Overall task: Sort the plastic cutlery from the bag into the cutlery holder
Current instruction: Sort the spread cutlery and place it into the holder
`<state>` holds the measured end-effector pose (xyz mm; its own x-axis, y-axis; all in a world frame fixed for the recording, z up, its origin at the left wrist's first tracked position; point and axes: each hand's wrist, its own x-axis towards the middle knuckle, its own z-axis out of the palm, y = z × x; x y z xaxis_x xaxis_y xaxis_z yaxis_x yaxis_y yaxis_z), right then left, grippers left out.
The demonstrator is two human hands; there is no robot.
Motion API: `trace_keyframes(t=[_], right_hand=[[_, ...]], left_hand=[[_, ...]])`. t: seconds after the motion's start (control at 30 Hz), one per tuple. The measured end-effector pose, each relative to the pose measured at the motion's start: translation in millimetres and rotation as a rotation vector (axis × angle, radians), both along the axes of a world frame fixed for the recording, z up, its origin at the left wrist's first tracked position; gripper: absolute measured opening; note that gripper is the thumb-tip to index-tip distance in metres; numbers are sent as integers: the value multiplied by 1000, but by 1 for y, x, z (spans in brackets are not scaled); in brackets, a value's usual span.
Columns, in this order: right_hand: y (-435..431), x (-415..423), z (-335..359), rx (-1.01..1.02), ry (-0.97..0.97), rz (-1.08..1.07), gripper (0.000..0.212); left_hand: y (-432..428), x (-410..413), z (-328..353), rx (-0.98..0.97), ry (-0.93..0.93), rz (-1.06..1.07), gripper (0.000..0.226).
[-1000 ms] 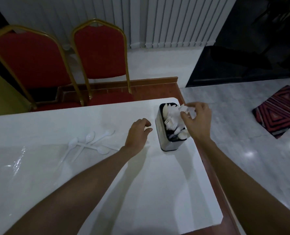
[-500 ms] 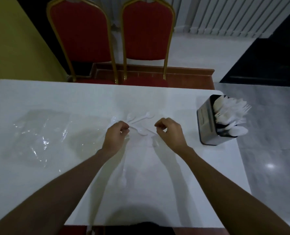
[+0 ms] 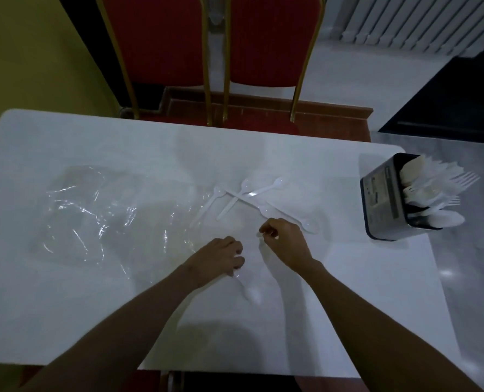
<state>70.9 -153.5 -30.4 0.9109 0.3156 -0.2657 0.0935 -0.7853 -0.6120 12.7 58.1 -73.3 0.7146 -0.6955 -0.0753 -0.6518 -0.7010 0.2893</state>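
Several white plastic spoons (image 3: 246, 195) lie crossed on the white table (image 3: 348, 278), just beyond my hands. My left hand (image 3: 221, 258) rests low on the table with its fingers closed on one white spoon (image 3: 247, 291), whose bowl points toward me. My right hand (image 3: 284, 241) hovers beside it with thumb and forefinger pinched together; a small white tip shows at the fingertips, and what it is stays unclear. The dark cutlery holder (image 3: 382, 199) stands at the table's right edge, packed with white forks and spoons. The clear plastic bag (image 3: 93, 219) lies flat to the left.
Two red chairs with gold frames (image 3: 266, 43) stand behind the table's far edge. A yellow wall is on the left, and grey floor lies to the right past the holder. The table's near edge is close to my body.
Both hands have pulled back toward me from the spoon pile. My left hand now has a spoon under its fingers. The view has tilted downward.
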Motion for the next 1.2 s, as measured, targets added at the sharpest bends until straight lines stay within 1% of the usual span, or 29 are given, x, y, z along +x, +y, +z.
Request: trace_keyframes(t=[0.07, 0.13, 0.17, 0.23, 0.3, 0.33, 0.37, 0.4, 0.43, 0.5, 0.53, 0.57, 0.63, 0.7, 0.77, 0.83, 0.93, 1.0, 1.07, 1.1, 1.13, 1.2], right_hand=[[-2, 1, -2, -6, -3, -40, 14], [-1, 6, -2, -2, -21, -105, 13], [0, 9, -2, 7, -33, -144, 13], [7, 18, -1, 24, -53, -234, 15], [17, 29, -2, 37, -64, -292, 19], [23, 34, -1, 40, -60, -301, 21], [31, 39, -2, 42, -48, -298, 23], [38, 44, -3, 33, -37, -279, 24], [45, 47, -5, 13, -23, -256, 25], [57, 51, -7, -41, 20, -227, 25], [61, 52, -8, -78, 37, -219, 23], [63, 51, -11, -121, 49, -210, 20], [63, 48, -13, -203, 57, -192, 17], [59, 46, -15, -226, 65, -187, 13], [52, 43, -15, -186, 94, -186, 8], [41, 40, -12, -141, 95, -187, 8], [22, 36, -6, -69, 65, -256, 7], [13, 34, -5, -8, 57, -348, 10], [6, 32, -5, 12, 26, -402, 19], [2, 32, -6, 22, 12, -428, 21], [1, 32, -6, 35, 3, -456, 20], [0, 35, -7, 68, -4, -525, 14]], left_hand=[[4, 3, -3, -8, -99, 18, 22], [12, 9, -4, -99, -112, 138, 11], [16, 12, -3, -177, -75, 238, 7], [24, 23, 2, -301, 23, 462, 8], [30, 38, 4, -452, 54, 735, 12], [32, 45, 6, -467, 50, 858, 18], [35, 54, 5, -419, 8, 925, 21], [37, 63, 2, -299, -33, 945, 20], [40, 71, 0, -186, -11, 965, 22], [41, 82, -4, 15, 122, 956, 37], [40, 84, -5, 53, 148, 927, 38], [38, 84, -5, 44, 145, 919, 37], [36, 85, 0, -47, 147, 964, 31], [33, 86, 6, -108, 142, 1028, 28], [33, 90, 11, -172, 161, 1094, 28], [29, 97, 18, -275, 167, 1136, 25], [17, 105, 25, -358, 97, 1098, 14], [8, 111, 25, -333, 114, 1063, 15], [-1, 114, 28, -304, 114, 1093, 21], [-6, 115, 28, -295, 34, 1074, 21], [-11, 114, 26, -275, 1, 1024, 24], [-19, 119, 21, -159, 9, 954, 30]])
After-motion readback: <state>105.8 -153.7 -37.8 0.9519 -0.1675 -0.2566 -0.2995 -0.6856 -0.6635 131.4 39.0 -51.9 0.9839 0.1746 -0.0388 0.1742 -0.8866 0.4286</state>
